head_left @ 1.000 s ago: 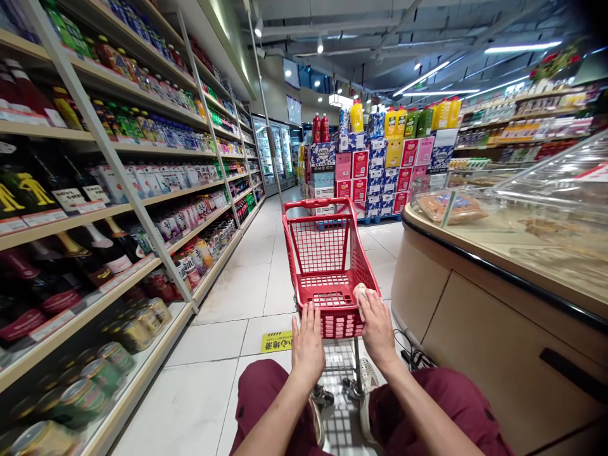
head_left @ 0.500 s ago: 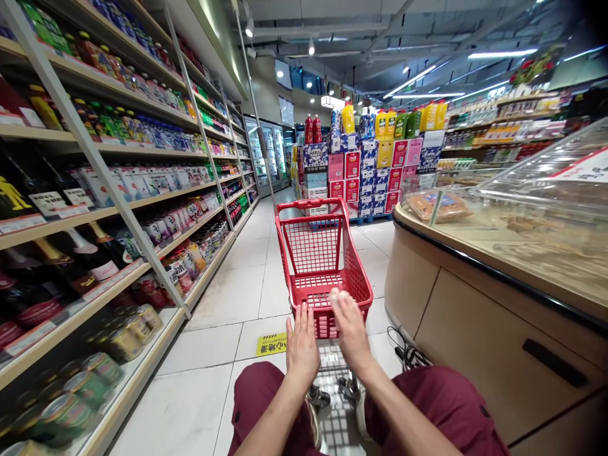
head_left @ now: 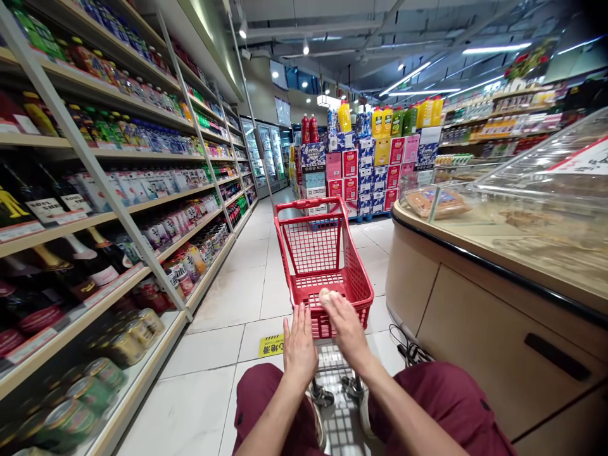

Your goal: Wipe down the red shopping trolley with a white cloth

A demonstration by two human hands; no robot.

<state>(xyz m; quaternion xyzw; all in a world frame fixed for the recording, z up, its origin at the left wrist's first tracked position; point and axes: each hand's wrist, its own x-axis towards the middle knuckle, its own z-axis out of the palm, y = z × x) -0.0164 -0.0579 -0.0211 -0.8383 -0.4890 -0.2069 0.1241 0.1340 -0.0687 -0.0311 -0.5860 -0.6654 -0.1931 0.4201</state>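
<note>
A red plastic shopping cart [head_left: 354, 272] with a latticed basket stands on the floor between my knees. My left hand [head_left: 300, 347] is raised at the basket's near left corner, its fingers stretched out and holding nothing I can see. Beside it, my right hand [head_left: 346, 324] lies over the near rim with fingers extended, tilted toward the left. A pale spot shows at its fingertips; whether it is a fingertip or a small object I cannot tell. Both palms face away, so any contact with the rim is hidden.
Drink shelves [head_left: 166, 250] run along the left. A wooden counter [head_left: 470, 329] with a clear cover curves in on the right, loose black cables [head_left: 407, 345] at its foot. Stacked drink cartons [head_left: 350, 164] stand ahead. A yellow floor sticker [head_left: 270, 346] lies left of the cart.
My right hand has shifted slightly left and its fingers lean further toward my left hand. The left hand has moved very little. The cart stays in place.
</note>
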